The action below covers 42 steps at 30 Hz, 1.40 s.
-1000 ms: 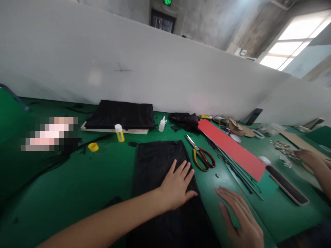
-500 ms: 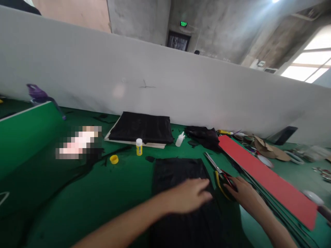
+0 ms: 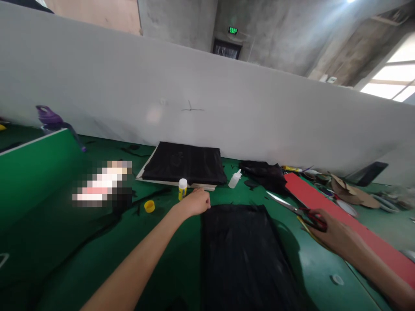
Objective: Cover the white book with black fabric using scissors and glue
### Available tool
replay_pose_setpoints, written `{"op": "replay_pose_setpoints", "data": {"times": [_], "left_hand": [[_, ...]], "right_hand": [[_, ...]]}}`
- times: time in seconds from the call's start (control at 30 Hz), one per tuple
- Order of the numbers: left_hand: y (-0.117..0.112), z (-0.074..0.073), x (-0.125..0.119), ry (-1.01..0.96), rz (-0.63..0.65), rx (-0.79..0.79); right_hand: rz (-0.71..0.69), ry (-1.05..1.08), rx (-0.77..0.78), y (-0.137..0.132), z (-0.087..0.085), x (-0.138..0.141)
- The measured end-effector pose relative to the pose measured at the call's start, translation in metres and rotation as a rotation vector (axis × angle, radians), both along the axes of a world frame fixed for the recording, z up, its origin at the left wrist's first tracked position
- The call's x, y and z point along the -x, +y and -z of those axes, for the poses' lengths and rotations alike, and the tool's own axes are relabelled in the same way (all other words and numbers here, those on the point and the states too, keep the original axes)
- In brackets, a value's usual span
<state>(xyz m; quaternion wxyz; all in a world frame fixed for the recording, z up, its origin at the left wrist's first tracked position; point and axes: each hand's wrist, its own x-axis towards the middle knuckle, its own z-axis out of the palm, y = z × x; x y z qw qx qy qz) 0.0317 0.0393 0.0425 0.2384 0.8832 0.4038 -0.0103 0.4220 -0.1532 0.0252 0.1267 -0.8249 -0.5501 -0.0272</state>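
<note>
My left hand (image 3: 194, 202) is closed, fingers pinched together at the far left corner of a black cloth (image 3: 243, 255) lying flat. What is between its fingertips, if anything, is hidden. A yellow-labelled glue bottle (image 3: 182, 190) with a white top stands just beside this hand. Closed around the red and black handles of a pair of scissors (image 3: 292, 208) is my right hand (image 3: 333, 231), to the right of the cloth. The blades point away to the left and look shut. A narrow yellow strip (image 3: 313, 235) curves beneath the handles and this hand.
A folded black cloth stack (image 3: 184, 162) lies by the white partition (image 3: 129, 95). Nearby are a yellow cap (image 3: 149, 206), a white nozzle bottle (image 3: 235, 178) and crumpled black fabric (image 3: 264, 175). A long red board (image 3: 353, 220) runs along the right; a green panel (image 3: 35, 162) stands left.
My left hand has moved from above the black cloth to its far left corner and closed. My right hand has moved right with the scissors, away from the cloth's edge.
</note>
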Motion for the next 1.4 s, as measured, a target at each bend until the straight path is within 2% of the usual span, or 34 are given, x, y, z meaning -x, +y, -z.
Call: {"op": "replay_pose_setpoints", "data": {"times": [0.13, 0.23, 0.4, 0.53, 0.7, 0.8, 0.87, 1.03, 1.2, 1.4], "left_hand": [[0.004, 0.002, 0.001, -0.028, -0.026, 0.003], [0.002, 0.004, 0.000, -0.035, -0.018, 0.018], [-0.001, 0.000, 0.000, -0.075, 0.036, 0.066], [0.003, 0.001, 0.003, -0.104, 0.040, 0.179], [0.009, 0.001, 0.003, -0.114, 0.008, 0.215], [0.011, 0.000, 0.004, -0.113, 0.009, 0.197], [0.012, 0.001, 0.003, -0.112, 0.013, 0.189], [0.014, 0.007, 0.004, -0.161, 0.045, 0.144], [0.014, 0.008, 0.007, -0.209, 0.097, 0.125], [0.015, 0.005, 0.007, -0.187, 0.162, 0.130]], "right_hand": [[-0.115, -0.102, -0.036, 0.021, -0.044, 0.022], [-0.218, -0.144, 0.009, 0.042, -0.066, 0.045], [-0.471, -0.137, 0.069, 0.073, -0.073, 0.075], [-0.671, -0.150, 0.168, 0.097, -0.080, 0.091], [-0.761, -0.304, 0.311, 0.137, -0.111, 0.127], [-0.865, -0.369, 0.408, 0.163, -0.127, 0.152], [-0.903, -0.406, 0.478, 0.180, -0.132, 0.165], [-0.893, -0.505, 0.620, 0.209, -0.137, 0.191], [-0.916, -0.550, 0.731, 0.216, -0.147, 0.217], [-0.962, -0.576, 0.725, 0.218, -0.150, 0.235]]}}
